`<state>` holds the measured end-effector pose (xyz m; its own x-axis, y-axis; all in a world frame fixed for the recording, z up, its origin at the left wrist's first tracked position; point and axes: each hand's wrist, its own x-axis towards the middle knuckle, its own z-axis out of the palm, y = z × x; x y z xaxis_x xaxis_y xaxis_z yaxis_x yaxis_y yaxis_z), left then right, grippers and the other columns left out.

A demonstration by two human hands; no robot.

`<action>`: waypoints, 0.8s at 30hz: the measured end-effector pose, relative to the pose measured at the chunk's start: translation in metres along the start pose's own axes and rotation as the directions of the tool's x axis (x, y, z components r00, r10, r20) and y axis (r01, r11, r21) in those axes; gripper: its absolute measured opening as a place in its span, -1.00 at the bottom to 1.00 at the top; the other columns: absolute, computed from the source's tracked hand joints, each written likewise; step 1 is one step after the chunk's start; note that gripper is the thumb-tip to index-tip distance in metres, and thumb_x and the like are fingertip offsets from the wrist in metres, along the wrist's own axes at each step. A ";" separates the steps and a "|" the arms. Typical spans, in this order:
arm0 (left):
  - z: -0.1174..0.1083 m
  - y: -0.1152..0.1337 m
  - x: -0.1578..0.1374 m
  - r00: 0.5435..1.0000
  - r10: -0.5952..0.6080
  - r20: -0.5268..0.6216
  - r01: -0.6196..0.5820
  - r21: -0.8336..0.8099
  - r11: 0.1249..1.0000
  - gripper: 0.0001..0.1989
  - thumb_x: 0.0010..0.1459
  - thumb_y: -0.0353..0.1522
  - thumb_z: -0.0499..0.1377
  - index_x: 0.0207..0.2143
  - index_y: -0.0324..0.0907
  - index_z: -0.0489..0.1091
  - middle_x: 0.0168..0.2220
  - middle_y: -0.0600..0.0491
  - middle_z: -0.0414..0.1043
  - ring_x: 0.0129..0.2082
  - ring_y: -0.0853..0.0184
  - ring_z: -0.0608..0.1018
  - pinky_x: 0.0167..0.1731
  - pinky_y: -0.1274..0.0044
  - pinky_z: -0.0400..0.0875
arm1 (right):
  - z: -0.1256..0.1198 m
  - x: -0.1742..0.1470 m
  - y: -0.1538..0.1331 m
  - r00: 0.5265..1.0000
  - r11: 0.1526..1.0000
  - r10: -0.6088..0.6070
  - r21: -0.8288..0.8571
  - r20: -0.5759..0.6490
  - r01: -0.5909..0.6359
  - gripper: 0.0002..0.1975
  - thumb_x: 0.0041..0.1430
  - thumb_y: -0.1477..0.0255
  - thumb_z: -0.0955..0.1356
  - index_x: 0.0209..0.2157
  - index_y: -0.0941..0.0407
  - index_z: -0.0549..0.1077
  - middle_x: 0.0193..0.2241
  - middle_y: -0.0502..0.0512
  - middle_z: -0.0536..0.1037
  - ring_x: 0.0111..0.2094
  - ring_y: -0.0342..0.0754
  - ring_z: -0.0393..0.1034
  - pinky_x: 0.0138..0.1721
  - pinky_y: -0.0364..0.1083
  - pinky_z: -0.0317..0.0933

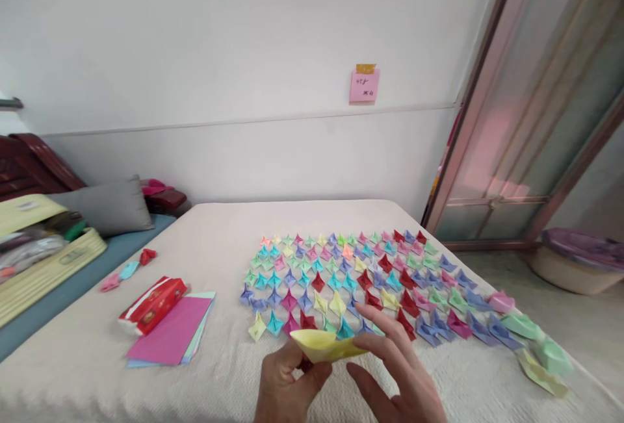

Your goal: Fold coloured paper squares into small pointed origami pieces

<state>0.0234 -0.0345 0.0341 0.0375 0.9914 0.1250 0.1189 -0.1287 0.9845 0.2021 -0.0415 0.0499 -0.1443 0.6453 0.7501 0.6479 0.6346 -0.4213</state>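
A yellow folded paper boat (pixel 324 347) is held up near the bottom middle of the view. My left hand (pixel 288 381) pinches its left end from below, thumb in front. My right hand (pixel 397 368) is at the boat's right end, with fingers apart and the index fingertip touching the paper; its thumb is clear of the boat. Beyond both hands, many small folded paper boats (pixel 338 303) in several colours stand in rows on the cream cover (pixel 219 234). The nearest row is partly hidden by my hands and the yellow boat.
On the left lie coloured paper sheets (pixel 168 338) with a red tissue pack (pixel 155 305) on their edge. Three small folded pieces (pixel 129 270) sit farther left. Larger paper boats (pixel 543 371) line the right edge. A pink note (pixel 364 86) hangs on the wall.
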 end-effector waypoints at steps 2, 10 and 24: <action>0.000 -0.002 0.000 1.000 -0.015 -0.010 0.015 0.012 1.000 -0.79 -0.03 -0.29 0.30 -0.31 -0.15 0.60 -0.50 0.07 0.58 -0.52 0.32 0.49 -0.47 0.59 0.39 | -0.001 0.000 -0.001 1.000 0.999 -0.028 -0.017 0.004 0.028 -0.78 0.11 0.54 0.34 -0.19 0.04 0.39 0.05 0.22 0.42 0.07 0.15 0.33 0.00 0.08 0.33; 0.001 -0.011 0.000 0.999 0.015 -0.043 -0.014 0.043 0.999 -0.76 -0.03 -0.21 0.30 -0.34 -0.16 0.60 -0.51 0.07 0.57 -0.51 0.32 0.49 -0.47 0.60 0.37 | 0.001 0.000 -0.001 0.994 0.993 -0.108 -0.056 0.014 0.109 -0.79 0.11 0.55 0.33 -0.20 0.03 0.40 0.05 0.21 0.40 0.03 0.15 0.34 -0.04 0.07 0.33; 0.003 -0.008 0.006 0.971 0.226 -0.081 -0.218 0.096 0.971 -0.75 0.01 -0.16 0.27 -0.43 -0.15 0.59 -0.51 0.05 0.55 -0.53 0.34 0.49 -0.51 0.62 0.35 | 0.002 0.003 -0.004 0.974 0.963 -0.228 -0.145 0.001 0.226 -0.85 0.11 0.63 0.32 -0.34 0.09 0.44 -0.44 0.09 0.54 -0.45 -0.03 0.39 -0.40 -0.04 0.27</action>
<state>0.0259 -0.0274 0.0262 -0.0169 0.9353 0.3536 0.2024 -0.3431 0.9172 0.1980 -0.0410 0.0532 -0.2892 0.4842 0.8258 0.7001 0.6953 -0.1626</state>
